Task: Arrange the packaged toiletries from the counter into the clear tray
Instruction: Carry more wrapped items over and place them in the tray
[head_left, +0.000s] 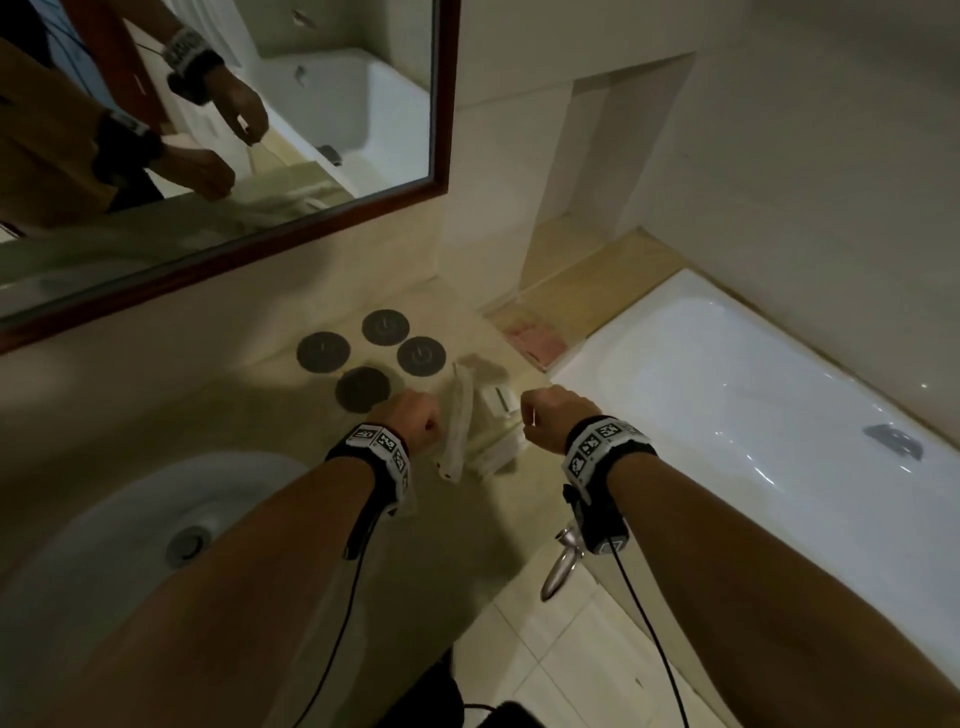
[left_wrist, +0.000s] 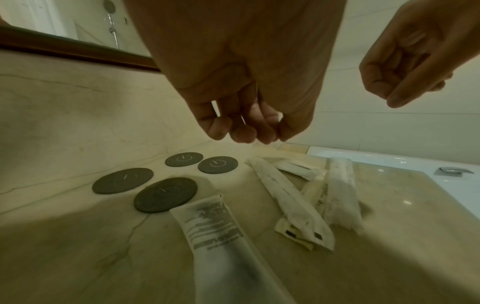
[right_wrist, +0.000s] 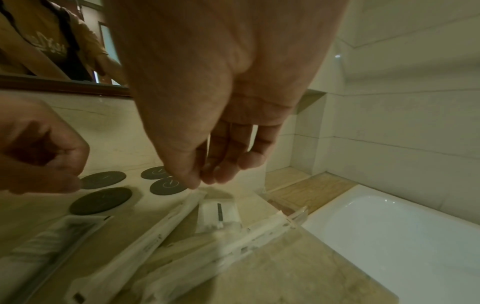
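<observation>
Several white packaged toiletries (head_left: 460, 431) lie in a loose pile on the beige counter (head_left: 218, 405). They include long packets (left_wrist: 285, 197) (right_wrist: 161, 232) and a small flat sachet (right_wrist: 218, 214). A white tube (left_wrist: 215, 232) with grey print lies left of the pile. My left hand (head_left: 418, 415) (left_wrist: 249, 131) hovers above the pile's left side, fingers loosely curled and holding nothing. My right hand (head_left: 545, 415) (right_wrist: 210, 176) hovers at the pile's right with bent fingers and nothing visibly held. A clear plastic corner (right_wrist: 298, 212), perhaps the tray, shows at the counter's right edge.
Several dark round coasters (head_left: 363, 387) lie behind the pile near the wall. A white sink (head_left: 130, 535) is at the lower left and a white bathtub (head_left: 727, 395) at the right, below the counter. A mirror (head_left: 208, 130) hangs above. A metal ring (head_left: 558, 566) hangs off the counter's front.
</observation>
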